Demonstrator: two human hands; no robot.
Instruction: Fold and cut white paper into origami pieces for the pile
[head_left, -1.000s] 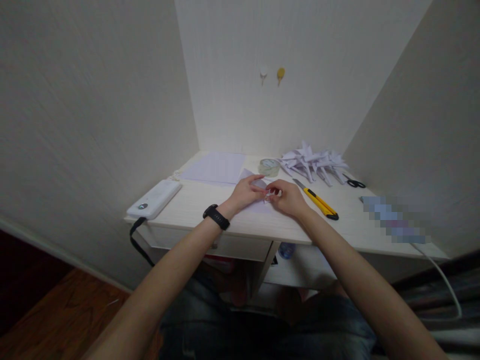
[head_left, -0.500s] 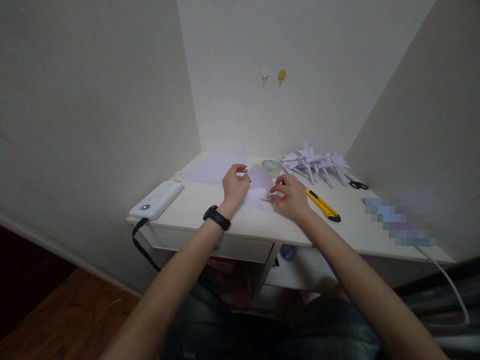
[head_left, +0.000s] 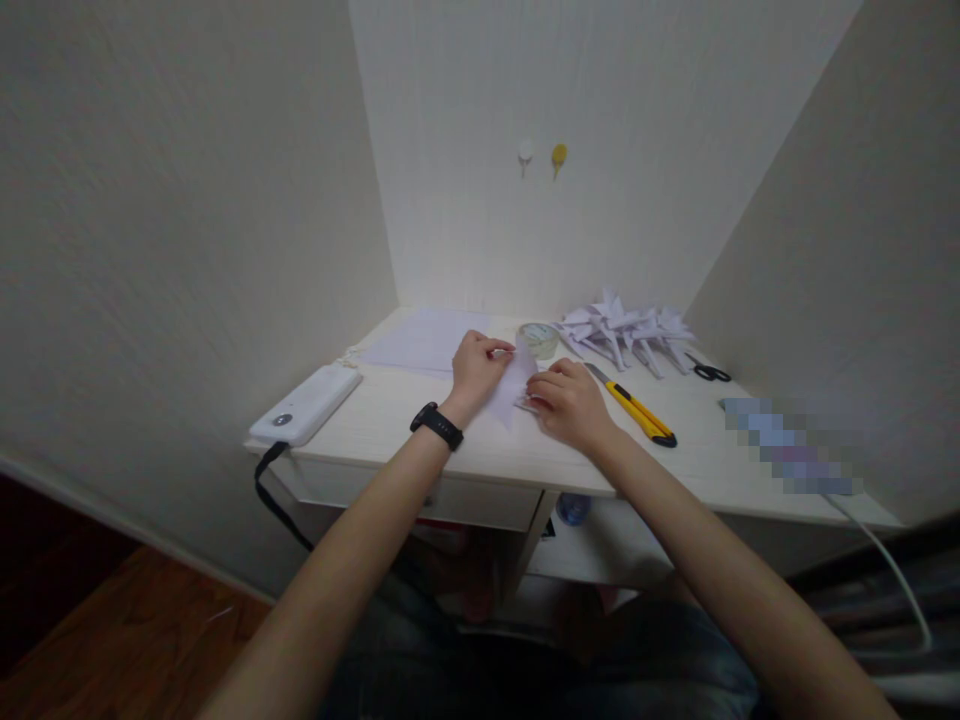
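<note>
- Desk (head_left: 420, 455): pale top, bearing every item.
- Folded white paper sheet (head_left: 504, 392): at the desk's front centre, between both hands; a fold appears in progress.
- Left hand (head_left: 477, 364): pinches the sheet's upper edge.
- Right hand (head_left: 568, 402): presses its right corner flat; creasing likely needs steady pressure.
- Yellow utility knife (head_left: 636, 406): just beside the right hand.

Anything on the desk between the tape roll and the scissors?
Head view: the pile of folded paper pieces lies between the tape roll and scissors.
</note>
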